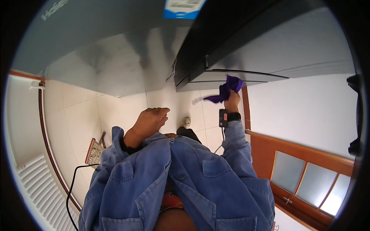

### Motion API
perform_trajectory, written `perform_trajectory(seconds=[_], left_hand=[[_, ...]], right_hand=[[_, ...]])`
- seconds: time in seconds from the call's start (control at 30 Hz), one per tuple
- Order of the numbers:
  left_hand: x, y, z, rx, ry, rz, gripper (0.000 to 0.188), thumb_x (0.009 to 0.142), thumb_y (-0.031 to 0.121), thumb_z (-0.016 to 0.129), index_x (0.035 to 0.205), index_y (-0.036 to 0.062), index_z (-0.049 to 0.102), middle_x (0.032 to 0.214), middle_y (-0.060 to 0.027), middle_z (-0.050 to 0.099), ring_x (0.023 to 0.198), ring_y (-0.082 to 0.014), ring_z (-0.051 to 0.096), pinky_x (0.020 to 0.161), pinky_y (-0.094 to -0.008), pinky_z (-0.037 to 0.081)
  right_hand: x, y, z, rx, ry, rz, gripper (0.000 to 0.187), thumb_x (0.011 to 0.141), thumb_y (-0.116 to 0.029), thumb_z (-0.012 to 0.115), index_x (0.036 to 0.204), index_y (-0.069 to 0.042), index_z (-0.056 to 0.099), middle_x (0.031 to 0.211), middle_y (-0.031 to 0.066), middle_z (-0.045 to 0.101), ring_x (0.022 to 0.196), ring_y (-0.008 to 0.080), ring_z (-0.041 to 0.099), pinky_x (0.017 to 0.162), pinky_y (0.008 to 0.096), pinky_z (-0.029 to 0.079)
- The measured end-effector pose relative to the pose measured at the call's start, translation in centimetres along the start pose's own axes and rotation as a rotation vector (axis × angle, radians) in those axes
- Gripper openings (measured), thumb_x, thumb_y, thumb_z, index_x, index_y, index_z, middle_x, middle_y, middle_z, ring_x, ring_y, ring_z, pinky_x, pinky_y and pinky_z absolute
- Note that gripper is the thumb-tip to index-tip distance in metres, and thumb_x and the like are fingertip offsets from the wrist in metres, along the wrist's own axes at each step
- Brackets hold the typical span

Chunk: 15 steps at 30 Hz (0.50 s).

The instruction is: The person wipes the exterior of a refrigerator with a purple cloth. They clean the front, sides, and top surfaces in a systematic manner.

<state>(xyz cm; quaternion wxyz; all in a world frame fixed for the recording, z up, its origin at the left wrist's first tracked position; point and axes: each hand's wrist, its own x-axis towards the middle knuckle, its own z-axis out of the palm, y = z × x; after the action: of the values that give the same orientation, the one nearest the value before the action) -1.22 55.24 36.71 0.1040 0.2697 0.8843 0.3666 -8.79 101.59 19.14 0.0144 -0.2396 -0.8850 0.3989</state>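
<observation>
A purple cloth [227, 89] hangs from my right hand [232, 102], whose fingers are closed around its lower right part. One pale, blurred end of the cloth trails to the left above the tiled floor. The hand is held out ahead, near the lower edge of a black and grey cabinet-like unit [231, 50]. My left hand [150, 120] is held in front of my body with its fingers stretched to the right, and nothing shows in it. It is nearest to my blue denim jacket [142, 177]. A small dark device [223, 118] sits at my right wrist, with a cable running from it.
A tall glossy grey appliance [104, 57] stands ahead on the left. At the right is a wooden door [266, 146] with glass panes. A white radiator [46, 188] and a woven-backed chair [93, 151] are at the left. My shoe [186, 122] rests on the pale tiles.
</observation>
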Motion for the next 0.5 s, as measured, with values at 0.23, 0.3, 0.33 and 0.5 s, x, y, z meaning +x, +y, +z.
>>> perform_trajectory(seconds=[0.23, 0.3, 0.33, 0.5], left_hand=[[6.0, 5.4, 3.9, 0.044, -0.064, 0.118, 0.026, 0.092, 0.016, 0.064, 0.116, 0.0068, 0.063, 0.096, -0.0155, 0.072, 0.086, -0.036, 0.069, 0.076, -0.0457, 0.055], [7.4, 6.9, 5.1, 0.053, -0.08, 0.1, 0.026, 0.092, 0.016, 0.064, 0.116, 0.0069, 0.063, 0.096, -0.0157, 0.072, 0.086, -0.0362, 0.069, 0.076, -0.0456, 0.056], [8.8, 7.4, 6.1, 0.051, -0.061, 0.105, 0.026, 0.092, 0.015, 0.064, 0.116, 0.0069, 0.063, 0.096, -0.0158, 0.072, 0.086, -0.0361, 0.069, 0.076, -0.0455, 0.056], [10.8, 10.0, 8.4, 0.038, -0.018, 0.03, 0.025, 0.091, 0.016, 0.065, 0.115, 0.0065, 0.063, 0.095, -0.0149, 0.072, 0.087, -0.0349, 0.069, 0.077, -0.0442, 0.056]], right_hand=[[7.6, -5.0, 10.3, -0.964, -0.131, 0.005, 0.048, 0.072, -0.025, 0.081, 0.117, -0.011, 0.069, 0.115, 0.0118, 0.073, 0.116, 0.0294, 0.067, 0.095, 0.0368, 0.054], [8.2, -6.0, 8.4, -0.879, -0.17, 0.036, 0.05, 0.072, -0.027, 0.08, 0.118, -0.011, 0.069, 0.12, 0.0118, 0.071, 0.118, 0.0287, 0.067, 0.097, 0.0359, 0.054], [9.9, -6.1, 5.6, -0.849, -0.165, 0.04, 0.05, 0.072, -0.027, 0.08, 0.118, -0.011, 0.069, 0.122, 0.012, 0.071, 0.118, 0.0288, 0.067, 0.098, 0.0362, 0.053], [17.1, -2.5, -8.7, -0.665, 0.057, 0.134, 0.044, 0.079, -0.016, 0.066, 0.122, -0.008, 0.063, 0.122, 0.0114, 0.064, 0.109, 0.0281, 0.064, 0.092, 0.0388, 0.054]])
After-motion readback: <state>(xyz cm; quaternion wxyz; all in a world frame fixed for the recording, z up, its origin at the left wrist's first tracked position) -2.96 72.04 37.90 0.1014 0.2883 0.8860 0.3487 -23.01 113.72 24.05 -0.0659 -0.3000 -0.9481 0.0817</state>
